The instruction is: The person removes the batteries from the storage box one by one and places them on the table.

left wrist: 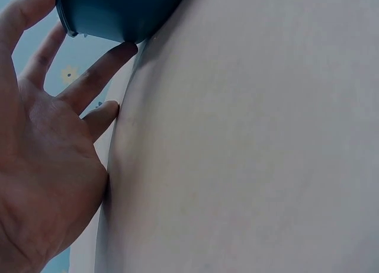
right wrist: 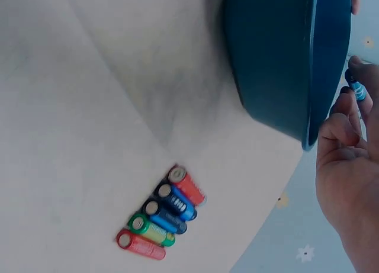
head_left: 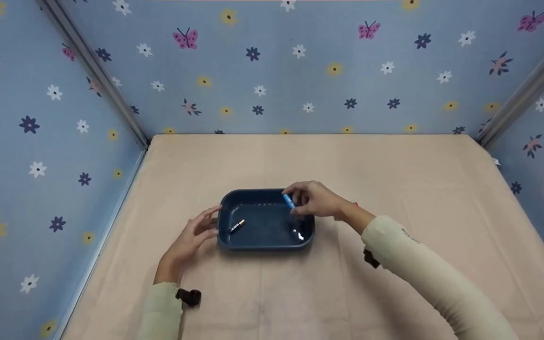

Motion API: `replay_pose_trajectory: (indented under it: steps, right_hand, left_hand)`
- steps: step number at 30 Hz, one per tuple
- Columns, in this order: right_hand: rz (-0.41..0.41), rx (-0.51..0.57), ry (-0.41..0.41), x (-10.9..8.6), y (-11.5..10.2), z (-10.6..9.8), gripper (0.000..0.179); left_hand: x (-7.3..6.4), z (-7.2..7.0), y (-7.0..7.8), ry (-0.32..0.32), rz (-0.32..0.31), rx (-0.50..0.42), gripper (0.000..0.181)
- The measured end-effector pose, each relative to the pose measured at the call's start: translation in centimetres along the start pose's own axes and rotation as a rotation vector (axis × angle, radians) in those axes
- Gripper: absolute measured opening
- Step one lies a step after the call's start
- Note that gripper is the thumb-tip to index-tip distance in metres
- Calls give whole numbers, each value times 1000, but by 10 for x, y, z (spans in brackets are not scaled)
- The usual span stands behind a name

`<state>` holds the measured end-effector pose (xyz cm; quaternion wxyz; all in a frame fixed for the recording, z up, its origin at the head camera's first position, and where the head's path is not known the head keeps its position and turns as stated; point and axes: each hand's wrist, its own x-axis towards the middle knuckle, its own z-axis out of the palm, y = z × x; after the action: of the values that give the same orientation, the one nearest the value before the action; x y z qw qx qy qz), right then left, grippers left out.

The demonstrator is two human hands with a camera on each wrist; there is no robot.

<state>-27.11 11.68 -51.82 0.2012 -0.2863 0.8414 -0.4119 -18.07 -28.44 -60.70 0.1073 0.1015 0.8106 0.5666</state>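
Note:
A dark blue rectangular bin (head_left: 266,247) stands on the cloth-covered table. My right hand (head_left: 318,198) is over its right end, pinching a light blue battery (head_left: 289,201) between thumb and fingers; the right wrist view also shows this blue battery (right wrist: 355,86) at the fingertips. Inside the bin, toward its left end, lies a black battery with a copper-coloured end (head_left: 237,226). My left hand (head_left: 193,234) is at the bin's left wall, fingers spread, with fingertips on the rim and side. In the left wrist view this hand (left wrist: 56,137) reaches up to the bin (left wrist: 112,15).
Several batteries (right wrist: 159,217), red, blue and green, lie side by side in a row on the table right of the bin, mostly hidden behind my right forearm in the head view. Pale cloth (head_left: 262,293) covers the table. Flowered blue panels (head_left: 281,71) enclose the back and sides.

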Motion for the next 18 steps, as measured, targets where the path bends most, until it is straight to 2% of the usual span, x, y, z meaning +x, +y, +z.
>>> replay_pose_trajectory:
  steps: [8,18]
  right_hand:
    - [53,-14,79,-20,12,-19,52]
    - [81,-56,160,-48,37,-42,53]
  left_hand:
    - [1,0,0,-3,1,-12,65]
    - [1,0,-3,-10,25,-1,64]
